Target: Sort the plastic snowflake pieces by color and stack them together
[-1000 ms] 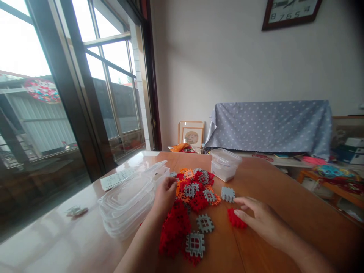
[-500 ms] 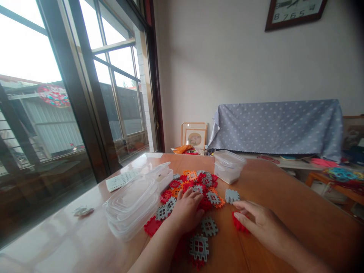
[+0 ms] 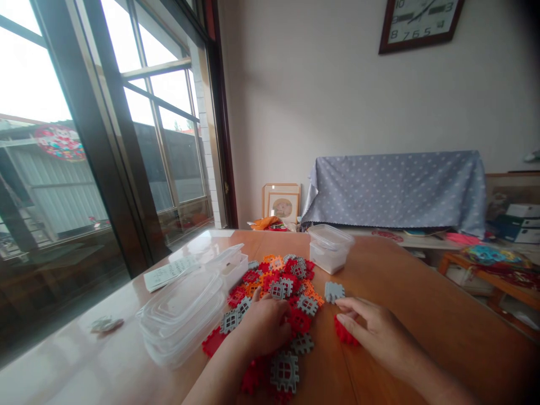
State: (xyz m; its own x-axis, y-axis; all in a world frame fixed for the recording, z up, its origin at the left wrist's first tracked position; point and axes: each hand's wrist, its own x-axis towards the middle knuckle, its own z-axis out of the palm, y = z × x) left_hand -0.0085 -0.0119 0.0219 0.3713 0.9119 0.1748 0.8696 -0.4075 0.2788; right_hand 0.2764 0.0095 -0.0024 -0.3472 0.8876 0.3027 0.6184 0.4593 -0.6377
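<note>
A pile of red, grey and orange interlocking plastic tiles, several with window cutouts, lies mid-table. My left hand [image 3: 268,320] reaches into it from the near side. Its fingers curl down, close behind a grey window tile [image 3: 277,290]; what they grip is hidden. Nearer me lie another grey window tile [image 3: 284,371] and a red tile [image 3: 214,341]. To the right of the pile, my right hand [image 3: 371,323] rests on the table with thumb and fingers around a small stack of red tiles [image 3: 346,333]. A grey tile stack [image 3: 334,291] stands just beyond its fingertips.
Clear plastic lids and containers [image 3: 181,315] stand left of the pile, with an open white box [image 3: 230,270] behind. A lidded clear box [image 3: 331,250] stands at the back right. A paper sheet [image 3: 171,274] and a small packet [image 3: 105,324] lie on the left.
The view has turned slightly right. My left hand has drawn back a little and its outstretched fingers have curled down among the tiles. My right hand stays at the red stack.
</note>
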